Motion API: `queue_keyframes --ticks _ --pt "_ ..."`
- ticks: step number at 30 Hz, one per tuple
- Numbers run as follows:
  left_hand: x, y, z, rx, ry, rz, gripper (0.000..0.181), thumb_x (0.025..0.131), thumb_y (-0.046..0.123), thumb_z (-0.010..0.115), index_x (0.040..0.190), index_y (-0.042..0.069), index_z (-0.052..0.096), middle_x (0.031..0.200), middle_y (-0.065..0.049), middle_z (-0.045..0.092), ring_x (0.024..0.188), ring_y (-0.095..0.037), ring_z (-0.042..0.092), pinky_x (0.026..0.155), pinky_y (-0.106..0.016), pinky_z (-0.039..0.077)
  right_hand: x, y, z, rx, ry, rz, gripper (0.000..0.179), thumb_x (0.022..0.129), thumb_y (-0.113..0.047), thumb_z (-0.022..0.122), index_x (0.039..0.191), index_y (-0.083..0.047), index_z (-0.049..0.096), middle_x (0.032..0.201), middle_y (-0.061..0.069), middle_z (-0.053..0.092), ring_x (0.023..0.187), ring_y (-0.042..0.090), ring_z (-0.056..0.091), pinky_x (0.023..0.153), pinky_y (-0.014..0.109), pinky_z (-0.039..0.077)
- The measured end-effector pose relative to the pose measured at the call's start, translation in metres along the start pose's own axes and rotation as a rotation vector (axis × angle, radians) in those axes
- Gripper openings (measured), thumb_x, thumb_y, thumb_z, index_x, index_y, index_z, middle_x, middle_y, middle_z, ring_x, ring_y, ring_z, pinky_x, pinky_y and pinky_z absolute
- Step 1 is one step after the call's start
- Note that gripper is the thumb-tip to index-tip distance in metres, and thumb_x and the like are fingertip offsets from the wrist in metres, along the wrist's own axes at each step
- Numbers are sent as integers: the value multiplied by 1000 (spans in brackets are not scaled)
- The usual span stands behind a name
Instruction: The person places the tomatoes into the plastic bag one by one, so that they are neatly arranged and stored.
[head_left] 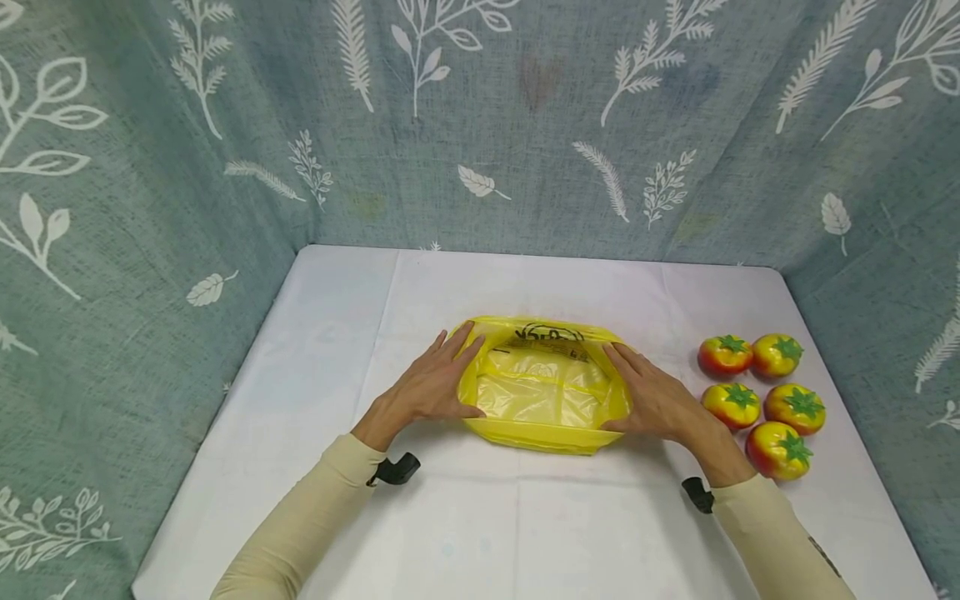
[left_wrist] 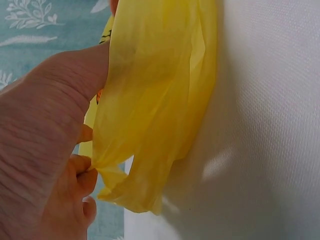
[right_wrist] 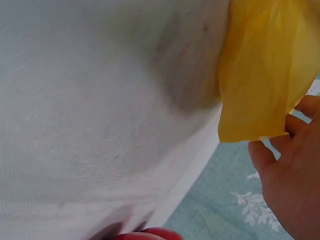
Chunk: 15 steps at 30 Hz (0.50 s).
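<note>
A yellow plastic bag (head_left: 536, 437) lies on the white table with its mouth spread wide toward the head camera. Dark print shows inside its far edge. My left hand (head_left: 427, 379) is at the bag's left end, thumb and fingers spread against the rim. In the left wrist view, that thumb passes behind the yellow plastic (left_wrist: 155, 90), hiding its tip. At the opposite end, my right hand (head_left: 660, 400) likewise spreads its thumb and fingers along the rim. The right wrist view shows its fingers touching the plastic's edge (right_wrist: 260, 100).
Several shiny red-yellow tomato-like fruits with green leafy tops, one of them the nearest fruit (head_left: 772, 450), sit close together beyond my right wrist. A white cloth covers the table (head_left: 465, 533). Grey-green leaf-patterned curtains (head_left: 480, 125) stand behind and at both sides.
</note>
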<state>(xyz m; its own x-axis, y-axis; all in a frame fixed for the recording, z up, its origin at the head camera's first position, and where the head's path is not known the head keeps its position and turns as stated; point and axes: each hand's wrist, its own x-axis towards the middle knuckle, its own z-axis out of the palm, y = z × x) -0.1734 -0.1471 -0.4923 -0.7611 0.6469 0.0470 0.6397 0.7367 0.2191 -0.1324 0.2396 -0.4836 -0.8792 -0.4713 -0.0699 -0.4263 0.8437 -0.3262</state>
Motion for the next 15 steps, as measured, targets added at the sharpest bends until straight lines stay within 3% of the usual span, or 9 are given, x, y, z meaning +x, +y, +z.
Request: queue_keyframes --ticks 6,15 --pt "1 1 1 -3 3 -4 123 72 65 83 161 3 23 167 -21 11 153 -30 18 124 -47 11 0 -4 -6 39 31 -16 125 72 -68 80 162 -8 18 164 20 22 141 43 40 99 60 47" --pt "2 3 -3 -28 -4 -25 123 74 70 78 162 5 19 167 -20 11 153 -30 19 124 -48 11 -7 -12 -23 95 39 22 124 72 -74 76 164 -15 17 165 16 25 144 41 36 107 61 40"
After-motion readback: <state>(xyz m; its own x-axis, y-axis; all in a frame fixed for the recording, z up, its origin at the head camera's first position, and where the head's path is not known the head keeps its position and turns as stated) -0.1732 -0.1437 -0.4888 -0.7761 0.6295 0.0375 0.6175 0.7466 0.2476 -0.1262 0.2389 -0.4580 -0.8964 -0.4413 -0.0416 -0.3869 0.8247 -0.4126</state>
